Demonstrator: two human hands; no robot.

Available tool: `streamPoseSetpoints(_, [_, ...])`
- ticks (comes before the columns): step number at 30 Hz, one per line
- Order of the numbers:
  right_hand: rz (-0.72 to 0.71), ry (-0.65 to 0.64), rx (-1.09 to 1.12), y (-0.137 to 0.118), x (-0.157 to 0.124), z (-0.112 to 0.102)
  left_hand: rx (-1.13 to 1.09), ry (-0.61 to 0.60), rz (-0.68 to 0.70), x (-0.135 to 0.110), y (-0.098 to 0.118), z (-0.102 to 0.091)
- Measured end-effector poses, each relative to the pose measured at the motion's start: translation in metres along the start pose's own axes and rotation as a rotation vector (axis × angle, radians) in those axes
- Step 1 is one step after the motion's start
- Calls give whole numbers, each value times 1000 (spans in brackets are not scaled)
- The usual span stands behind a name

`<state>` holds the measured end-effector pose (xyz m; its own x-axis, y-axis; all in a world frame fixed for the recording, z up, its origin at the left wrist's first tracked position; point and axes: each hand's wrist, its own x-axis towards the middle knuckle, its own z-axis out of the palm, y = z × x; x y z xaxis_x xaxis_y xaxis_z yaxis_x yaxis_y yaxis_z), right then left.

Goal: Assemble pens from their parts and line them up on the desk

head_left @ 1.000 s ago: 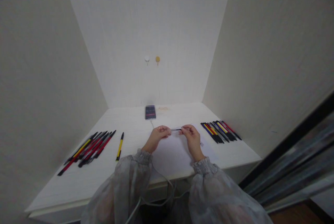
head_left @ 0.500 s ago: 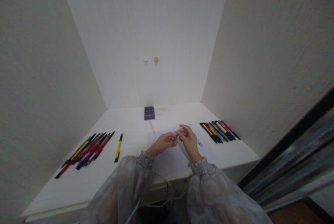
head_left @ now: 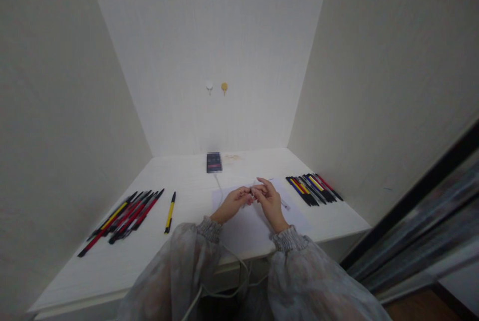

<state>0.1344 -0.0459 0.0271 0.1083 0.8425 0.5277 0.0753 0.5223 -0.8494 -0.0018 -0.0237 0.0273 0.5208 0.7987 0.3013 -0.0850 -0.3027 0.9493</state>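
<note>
Both hands meet above a white sheet of paper (head_left: pixel 258 223) at the middle of the white table (head_left: pixel 194 191). My left hand (head_left: pixel 235 201) and my right hand (head_left: pixel 266 200) pinch a small thin pen part between their fingertips; it is too small to name surely. A small pen piece (head_left: pixel 286 205) lies on the paper just right of my right hand. Gauzy grey sleeves cover both forearms.
Several red, yellow and black pens (head_left: pixel 121 213) lie in a row at the left, with one yellow-black pen (head_left: pixel 170 211) apart from them. Another row of pens (head_left: pixel 313 188) lies at the right. A phone (head_left: pixel 214 161) with a white cable sits at the back. Walls close in on three sides.
The hands held a pen stretched between them a second ago; they have since come together, fingertips touching, and drawn slightly nearer to me.
</note>
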Motion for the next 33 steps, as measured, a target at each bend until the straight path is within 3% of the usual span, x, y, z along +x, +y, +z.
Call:
streamPoseSetpoints(3, [-9,8,-114,0,6,-19,4,77,18,-1,6,-1])
streamPoseSetpoints(6, [-21,43,-422,3,18,-52,-30,113,9,0,9,0])
streamPoseSetpoints(9, [-6,-123,-814,6,26,-83,-112,147,2,2,5,1])
streamPoseSetpoints(12, [-15,-307,-1094,6,23,-96,-184,169,-4,4,-3,1])
streamPoseSetpoints(17, [-7,-386,-1319,4,11,-87,-226,145,-36,5,-10,0])
streamPoseSetpoints(22, [6,-376,-1485,5,8,-75,-118,132,-61,1,0,1])
streamPoseSetpoints(33, [85,-392,-1575,9,10,-64,-34,129,-89,-1,5,2])
